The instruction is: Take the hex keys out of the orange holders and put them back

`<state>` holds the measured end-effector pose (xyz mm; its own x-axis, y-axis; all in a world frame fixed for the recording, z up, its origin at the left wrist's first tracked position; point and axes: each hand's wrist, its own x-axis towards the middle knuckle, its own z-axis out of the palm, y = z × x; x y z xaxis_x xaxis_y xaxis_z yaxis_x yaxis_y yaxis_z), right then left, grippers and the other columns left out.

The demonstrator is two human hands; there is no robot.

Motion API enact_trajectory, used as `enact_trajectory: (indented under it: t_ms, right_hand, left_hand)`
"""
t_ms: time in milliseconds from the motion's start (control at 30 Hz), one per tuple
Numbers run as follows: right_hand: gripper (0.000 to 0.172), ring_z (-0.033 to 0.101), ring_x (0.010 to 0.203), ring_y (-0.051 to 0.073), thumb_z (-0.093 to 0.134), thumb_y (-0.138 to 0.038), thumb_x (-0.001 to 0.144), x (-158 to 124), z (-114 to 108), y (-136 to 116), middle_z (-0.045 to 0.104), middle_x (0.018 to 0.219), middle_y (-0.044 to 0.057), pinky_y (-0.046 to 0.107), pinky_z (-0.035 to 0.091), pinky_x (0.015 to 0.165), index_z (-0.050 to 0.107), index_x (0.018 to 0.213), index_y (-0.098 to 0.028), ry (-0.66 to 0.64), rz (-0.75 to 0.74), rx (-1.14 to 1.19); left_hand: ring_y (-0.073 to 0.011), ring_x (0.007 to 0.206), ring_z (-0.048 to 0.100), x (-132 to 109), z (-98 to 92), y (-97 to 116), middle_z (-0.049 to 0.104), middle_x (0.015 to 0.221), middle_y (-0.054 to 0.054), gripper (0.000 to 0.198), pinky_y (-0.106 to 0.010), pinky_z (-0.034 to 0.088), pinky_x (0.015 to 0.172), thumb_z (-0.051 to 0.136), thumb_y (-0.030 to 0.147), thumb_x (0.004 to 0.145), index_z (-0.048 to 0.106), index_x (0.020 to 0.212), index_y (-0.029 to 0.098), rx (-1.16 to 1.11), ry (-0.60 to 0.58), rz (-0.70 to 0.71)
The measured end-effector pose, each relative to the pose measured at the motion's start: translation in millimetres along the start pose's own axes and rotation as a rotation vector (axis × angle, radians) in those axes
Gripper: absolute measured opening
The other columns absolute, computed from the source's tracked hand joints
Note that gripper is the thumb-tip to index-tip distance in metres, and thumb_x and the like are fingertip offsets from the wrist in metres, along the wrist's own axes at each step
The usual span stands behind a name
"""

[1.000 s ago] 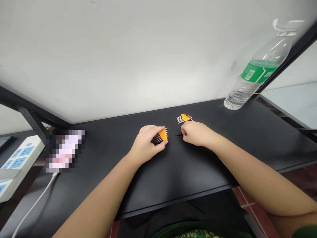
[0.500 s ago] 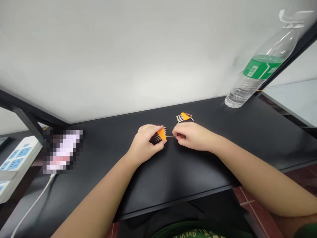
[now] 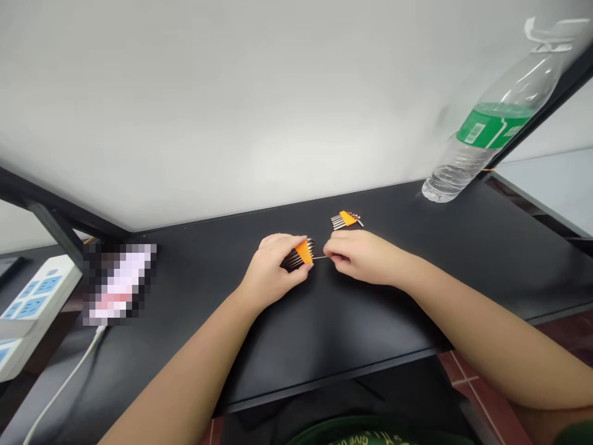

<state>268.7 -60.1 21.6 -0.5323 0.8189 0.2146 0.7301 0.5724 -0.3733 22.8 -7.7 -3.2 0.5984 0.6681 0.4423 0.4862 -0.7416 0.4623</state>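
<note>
My left hand [image 3: 273, 269] grips an orange hex key holder [image 3: 304, 252] between thumb and fingers, just above the black desk. Several metal keys stand in it side by side, their bent ends on the right. From the holder's lower right edge a thin metal hex key [image 3: 319, 258] reaches across to my right hand [image 3: 349, 253], whose fingertips pinch its far end. Those fingers hide that end. A little beyond my right hand, a second orange holder [image 3: 348, 218] with several metal pieces lies on the desk.
A clear water bottle [image 3: 493, 127] with a green label stands at the back right. On the left lie a blurred-out phone-like thing [image 3: 121, 278] with a white cable [image 3: 65, 386] and a white power strip [image 3: 39, 309]. The desk's front edge [image 3: 333, 382] is close to me.
My right hand has shifted very slightly down and right, and the thin key between the hands now slants a little. My left hand keeps its grip; the view has moved slightly.
</note>
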Motion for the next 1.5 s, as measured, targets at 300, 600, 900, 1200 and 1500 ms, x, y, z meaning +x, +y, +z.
enact_trajectory:
  t_ms: [300, 600, 900, 1200, 1500]
  right_hand:
    - [0.024, 0.063, 0.083, 0.018, 0.047, -0.010, 0.101, -2.9, 3.3, -1.4, 0.069, 0.103, 0.010, 0.030, 0.048, 0.072, 0.070, 0.104, -0.017, 0.126, -0.108, -0.063]
    - [0.019, 0.065, 0.079, 0.018, 0.053, -0.020, 0.103, 4.7, 16.8, -5.9, 0.071, 0.089, 0.007, 0.030, 0.050, 0.073, 0.071, 0.098, -0.016, 0.142, -0.124, 0.023]
    - [0.026, 0.065, 0.076, 0.018, 0.050, -0.022, 0.105, 7.5, 24.9, -1.4, 0.073, 0.088, 0.008, 0.030, 0.047, 0.071, 0.073, 0.095, -0.015, 0.120, -0.145, -0.024]
    - [0.024, 0.061, 0.071, 0.016, 0.052, -0.020, 0.103, 9.5, 26.8, -4.8, 0.071, 0.084, 0.006, 0.030, 0.039, 0.065, 0.072, 0.089, -0.016, 0.020, -0.107, -0.081]
    - [0.023, 0.066, 0.090, 0.021, 0.055, -0.032, 0.100, 6.2, 3.1, 36.8, 0.071, 0.104, 0.007, 0.032, 0.046, 0.080, 0.074, 0.106, -0.021, 0.209, 0.361, -0.175]
  left_hand:
    - [-0.0249, 0.108, 0.071, -0.6, -0.2, -0.2, 0.076, 0.113, -0.005, 0.043, -0.046, 0.049, 0.110, 0.075, 0.031, 0.082, 0.067, 0.124, 0.025, 0.024, -0.012, 0.031]
    - [-0.0236, 0.109, 0.070, -1.3, 3.2, 0.3, 0.076, 0.114, -0.006, 0.043, -0.045, 0.048, 0.110, 0.075, 0.029, 0.083, 0.065, 0.125, 0.023, 0.000, 0.002, 0.086]
    - [-0.0241, 0.109, 0.070, -1.9, 3.7, -1.9, 0.076, 0.113, -0.006, 0.042, -0.046, 0.049, 0.110, 0.074, 0.029, 0.083, 0.066, 0.124, 0.024, 0.002, 0.012, 0.072]
    - [-0.0233, 0.107, 0.069, -1.4, 3.6, -3.8, 0.074, 0.112, -0.006, 0.040, -0.047, 0.043, 0.112, 0.071, 0.029, 0.085, 0.065, 0.124, 0.022, 0.023, -0.064, 0.076]
    - [-0.0275, 0.118, 0.065, 2.2, 4.7, -12.8, 0.074, 0.119, -0.006, 0.044, -0.052, 0.042, 0.113, 0.067, 0.028, 0.088, 0.063, 0.131, 0.025, 0.132, -0.181, -0.010]
